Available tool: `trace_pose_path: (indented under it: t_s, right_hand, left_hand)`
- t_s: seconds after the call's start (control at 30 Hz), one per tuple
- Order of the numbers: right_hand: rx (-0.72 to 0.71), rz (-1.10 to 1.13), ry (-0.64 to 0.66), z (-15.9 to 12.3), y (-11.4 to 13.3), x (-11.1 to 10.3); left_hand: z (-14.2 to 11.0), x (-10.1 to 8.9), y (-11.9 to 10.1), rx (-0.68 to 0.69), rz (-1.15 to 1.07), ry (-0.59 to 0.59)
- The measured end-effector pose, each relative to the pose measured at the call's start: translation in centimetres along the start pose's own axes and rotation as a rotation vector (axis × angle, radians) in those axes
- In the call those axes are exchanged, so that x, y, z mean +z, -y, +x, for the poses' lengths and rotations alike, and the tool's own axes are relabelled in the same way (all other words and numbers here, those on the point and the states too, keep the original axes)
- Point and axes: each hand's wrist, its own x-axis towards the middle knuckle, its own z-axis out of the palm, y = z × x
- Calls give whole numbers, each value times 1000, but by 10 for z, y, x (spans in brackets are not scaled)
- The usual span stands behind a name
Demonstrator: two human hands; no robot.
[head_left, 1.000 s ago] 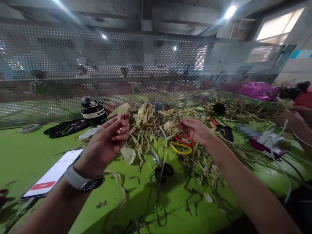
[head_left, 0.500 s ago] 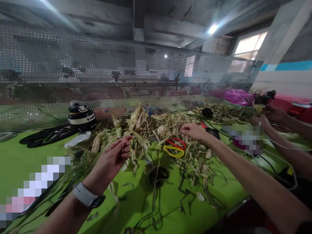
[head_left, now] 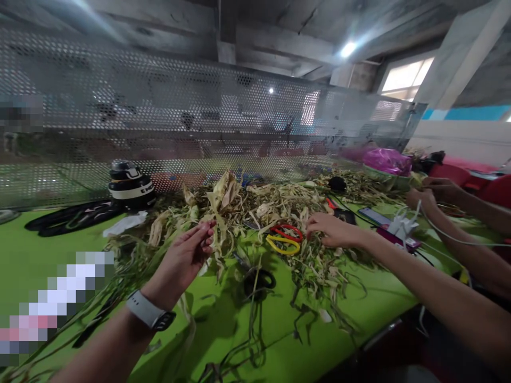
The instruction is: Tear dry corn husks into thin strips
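Since the last frame, the right hand (head_left: pixel 329 230) has come nearer and dropped lower, to just right of the scissors with red and yellow handle loops (head_left: pixel 285 239); the left hand (head_left: pixel 181 260) has barely shifted. Far left on the green table (head_left: pixel 287 351), a coil of black cord (head_left: pixel 74 217) lies beside a black bottle with a white band (head_left: pixel 131 189), and a crumpled white tissue (head_left: pixel 125 223) rests just nearer. Raised in the left-centre, the left hand, with a grey-strapped watch (head_left: pixel 149 311) at its wrist, has thumb and fingertips together (whether a thin strip is pinched there, I cannot tell). Beyond its fingertips stands a tuft of dry corn husk (head_left: pixel 227 190), part of the pile of husk strips (head_left: pixel 279 202) spread along the middle. Black-handled scissors (head_left: pixel 259 284) lie nearer, right of the left hand. Over strips on the near edge of the pile, the right hand bends its fingers downward; I cannot tell whether they are apart or closed on something. Farther right are a phone (head_left: pixel 375 217), a white plug (head_left: pixel 402 224) with cables, a magenta plastic bag (head_left: pixel 387 161) on a green basin (head_left: pixel 377 175), and a co-worker's hands (head_left: pixel 423 199).
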Motion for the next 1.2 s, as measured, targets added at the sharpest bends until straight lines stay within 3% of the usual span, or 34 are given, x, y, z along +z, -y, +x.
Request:
trace_pose_path:
  t_s: [0.17, 0.33, 0.4, 0.53, 0.67, 0.7, 0.77, 0.8, 0.97, 1.07, 1.2]
  right_hand:
    - [29, -15, -79, 3, -10, 4]
    - [62, 68, -146, 10, -11, -34]
    - [167, 275, -267, 12, -4, -55]
    - [185, 713, -532, 24, 16, -93]
    - [111, 818, -736, 48, 33, -106]
    - [90, 758, -703, 55, 37, -105]
    - [81, 551, -371, 67, 44, -98]
    - [72, 450, -264, 72, 47, -94]
    - [-55, 418, -249, 83, 61, -81]
    - [-57, 463, -178, 85, 75, -75]
    - [-59, 517, -224, 89, 96, -67]
  left_hand:
    - [-1, 1, 0, -18, 7, 8]
    - [0, -2, 1, -7, 1, 22]
    - [0, -3, 1, -10, -1, 42]
    - [0, -4, 1, -10, 5, 81]
    - [1, -4, 1, 10, -8, 85]
    - [1, -4, 1, 16, -11, 84]
    - [1, -4, 1, 22, -7, 80]
    - [1, -4, 1, 20, 3, 75]
    - [1, 0, 1, 7, 29, 99]
    - [1, 13, -2, 12, 13, 138]
    - [2, 34, -2, -51, -8, 191]
